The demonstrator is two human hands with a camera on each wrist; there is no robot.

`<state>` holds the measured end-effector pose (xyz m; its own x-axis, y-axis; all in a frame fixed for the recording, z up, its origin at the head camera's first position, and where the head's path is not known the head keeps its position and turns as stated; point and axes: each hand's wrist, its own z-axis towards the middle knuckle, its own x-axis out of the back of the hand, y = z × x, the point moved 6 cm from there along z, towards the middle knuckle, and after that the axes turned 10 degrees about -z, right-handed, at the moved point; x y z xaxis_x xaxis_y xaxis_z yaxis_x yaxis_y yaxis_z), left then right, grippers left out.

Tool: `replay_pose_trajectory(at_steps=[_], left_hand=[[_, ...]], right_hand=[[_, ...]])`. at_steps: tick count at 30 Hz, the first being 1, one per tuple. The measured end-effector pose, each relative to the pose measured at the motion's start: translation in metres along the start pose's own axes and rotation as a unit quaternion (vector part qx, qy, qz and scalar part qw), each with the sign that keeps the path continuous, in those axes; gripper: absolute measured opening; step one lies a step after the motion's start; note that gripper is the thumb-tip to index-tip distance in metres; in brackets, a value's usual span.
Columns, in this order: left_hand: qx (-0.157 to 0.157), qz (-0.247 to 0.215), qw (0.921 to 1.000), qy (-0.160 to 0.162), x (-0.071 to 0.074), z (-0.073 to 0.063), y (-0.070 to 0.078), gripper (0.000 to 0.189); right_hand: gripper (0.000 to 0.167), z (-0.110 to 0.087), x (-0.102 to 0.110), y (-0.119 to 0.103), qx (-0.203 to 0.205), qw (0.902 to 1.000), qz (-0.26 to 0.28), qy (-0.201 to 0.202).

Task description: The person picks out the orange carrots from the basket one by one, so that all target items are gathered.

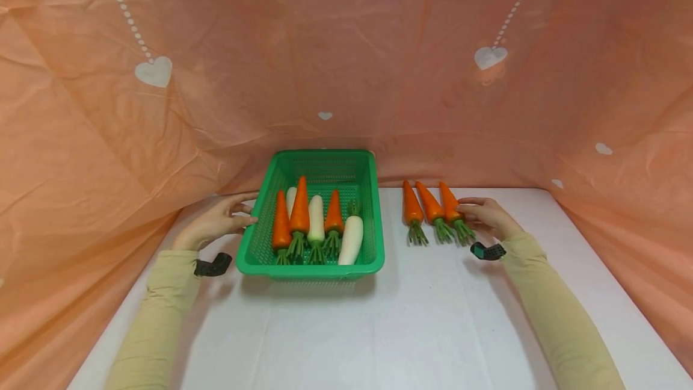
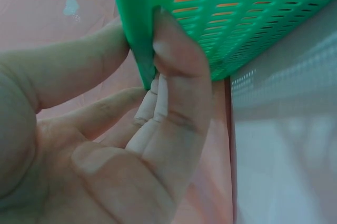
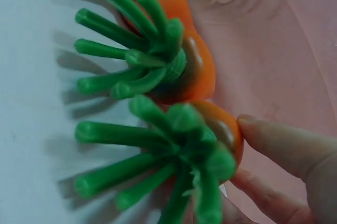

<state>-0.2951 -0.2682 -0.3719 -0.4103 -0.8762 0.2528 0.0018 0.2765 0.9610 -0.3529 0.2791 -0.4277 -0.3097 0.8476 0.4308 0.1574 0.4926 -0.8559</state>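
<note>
At the left side of the green basket [image 1: 311, 270], my left hand [image 1: 216, 222] pinches the rim, its thumb and a bent finger on either side in the left wrist view. In the basket lie three orange carrots [image 1: 299, 212] and three white radishes [image 1: 352, 238], with green stems toward me. My right hand [image 1: 486, 215] holds the rightmost carrot [image 1: 449, 200] of a row on the table, thumb and fingers against its thick end. In the right wrist view, its green stems [image 3: 121, 134] partly hide that grip.
Two more carrots [image 1: 430, 202] lie side by side just left of the held one, close to the basket's right wall. A white cloth covers the table [image 1: 422, 324]. Pink curtain [image 1: 335, 53] with white hearts hangs behind and along both sides.
</note>
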Motion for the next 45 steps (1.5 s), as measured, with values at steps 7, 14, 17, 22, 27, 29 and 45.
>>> replay_pose_trajectory(at_steps=[7,14,17,22,27,29,45], left_hand=[[0.001,0.000,1.0000,0.001,0.001,-0.001,-0.001,0.066],[0.000,0.001,1.0000,0.001,0.000,-0.001,-0.001,0.066],[0.000,-0.001,1.0000,0.000,0.000,-0.001,-0.002,0.065],[0.002,-0.002,1.0000,-0.001,0.000,-0.001,-0.001,0.064],[0.004,0.003,1.0000,-0.001,0.000,-0.001,-0.001,0.063],[0.004,0.005,1.0000,0.002,-0.001,-0.001,0.000,0.064],[0.003,0.005,1.0000,0.004,-0.001,0.000,0.004,0.066]], right_hand=[[0.059,0.005,-0.003,0.000,-0.009,0.9996,0.027,0.008],[0.054,0.005,-0.005,-0.003,0.002,0.9992,0.039,0.001],[0.053,0.005,-0.007,-0.003,0.011,0.9994,0.033,-0.004],[0.054,0.003,-0.006,-0.003,0.006,0.9999,0.014,-0.004],[0.055,-0.001,-0.004,-0.002,0.013,0.9999,0.008,-0.008],[0.055,-0.002,-0.002,-0.002,0.011,0.9998,0.012,-0.009],[0.055,-0.004,0.002,0.004,-0.004,0.9983,0.044,-0.038]])
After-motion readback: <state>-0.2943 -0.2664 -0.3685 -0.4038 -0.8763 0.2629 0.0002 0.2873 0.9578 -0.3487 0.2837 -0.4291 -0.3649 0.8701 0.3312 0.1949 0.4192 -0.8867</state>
